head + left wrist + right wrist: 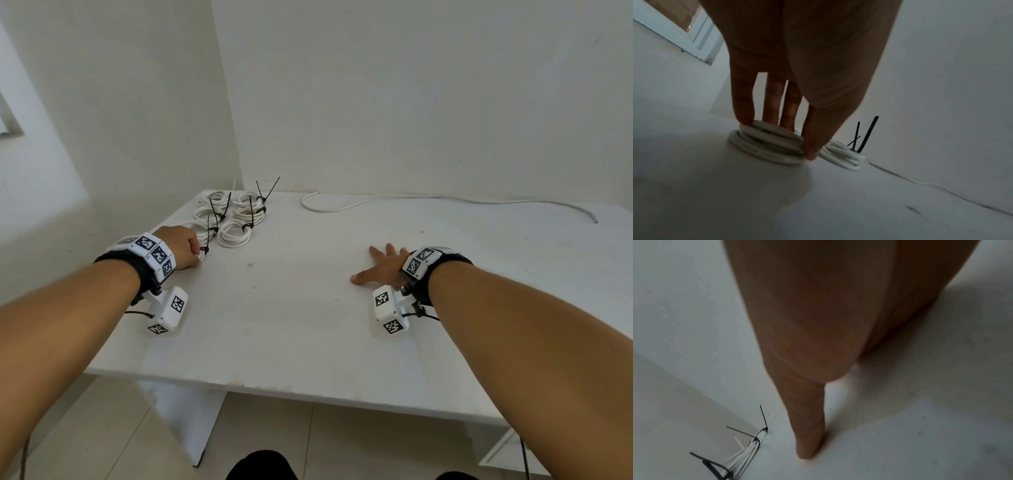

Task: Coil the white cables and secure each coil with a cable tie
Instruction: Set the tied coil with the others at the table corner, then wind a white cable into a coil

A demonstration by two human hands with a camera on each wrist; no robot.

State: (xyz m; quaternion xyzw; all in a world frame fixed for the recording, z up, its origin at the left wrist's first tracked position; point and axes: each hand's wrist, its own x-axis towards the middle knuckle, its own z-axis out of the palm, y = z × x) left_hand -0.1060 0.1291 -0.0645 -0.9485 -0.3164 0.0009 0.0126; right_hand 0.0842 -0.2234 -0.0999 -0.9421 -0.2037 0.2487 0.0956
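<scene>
My left hand (186,248) grips a white cable coil (204,253) lying on the white table (308,308) at the near end of a cluster of coils. In the left wrist view the fingers (745,113) come down on the coil (764,151) and the thumb presses its side. Several tied coils (236,219) with black cable ties (262,197) sticking up lie just beyond. One loose white cable (445,200) runs along the back edge. My right hand (380,267) lies flat on the table, fingers spread, holding nothing; a finger (809,443) touches the surface.
White walls close the table in at the back and the left. The table's front edge (308,394) is near me, with tiled floor below. A tied coil (840,154) sits right beside the held one. Tied coils (748,451) show left of my right hand.
</scene>
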